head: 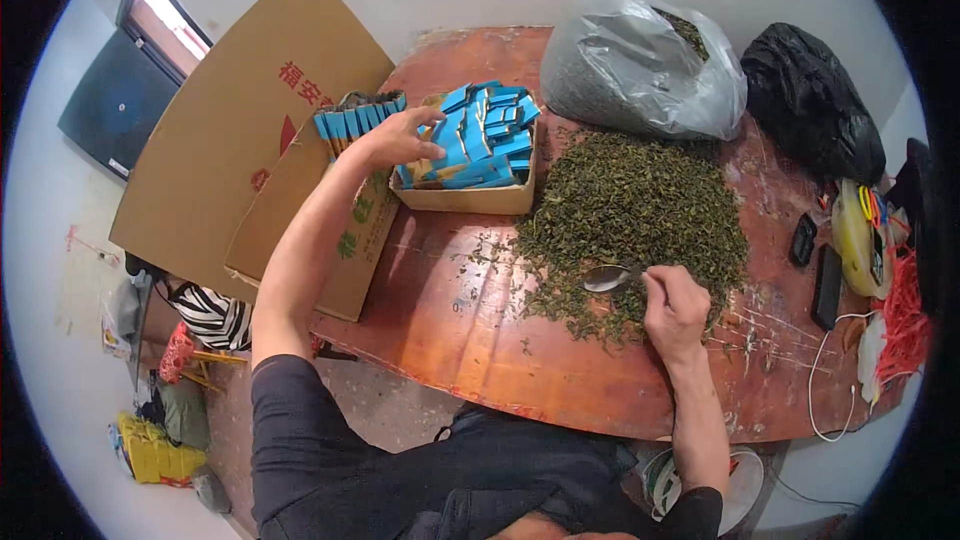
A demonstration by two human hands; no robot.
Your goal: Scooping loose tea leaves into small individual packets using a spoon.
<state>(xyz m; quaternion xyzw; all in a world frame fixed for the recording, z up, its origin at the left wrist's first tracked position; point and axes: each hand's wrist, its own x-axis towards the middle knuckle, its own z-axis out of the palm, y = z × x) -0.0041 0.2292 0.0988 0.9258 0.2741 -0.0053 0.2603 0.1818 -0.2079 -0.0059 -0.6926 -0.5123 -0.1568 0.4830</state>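
Note:
My left hand (409, 139) reaches over a small cardboard box (465, 200) full of blue packets (480, 127). Its fingers are apart at the left side of the packets; whether they touch one is hard to tell. In my right hand (676, 304) is a metal spoon (606, 277), its bowl at the near edge of a heap of dried green leaves (637, 202) that look like tea. More blue packets (360, 120) stand upright in a row behind my left wrist, in the open large cardboard carton (360, 240).
A clear plastic bag (637, 60) of leaves stands behind the heap, with a black plastic bag (814, 97) to its right. Along the right lie a black phone-like device (826, 286), a white cable (817, 382) and red plastic strands (904, 315). The wooden table's (487, 360) front edge curves before my body.

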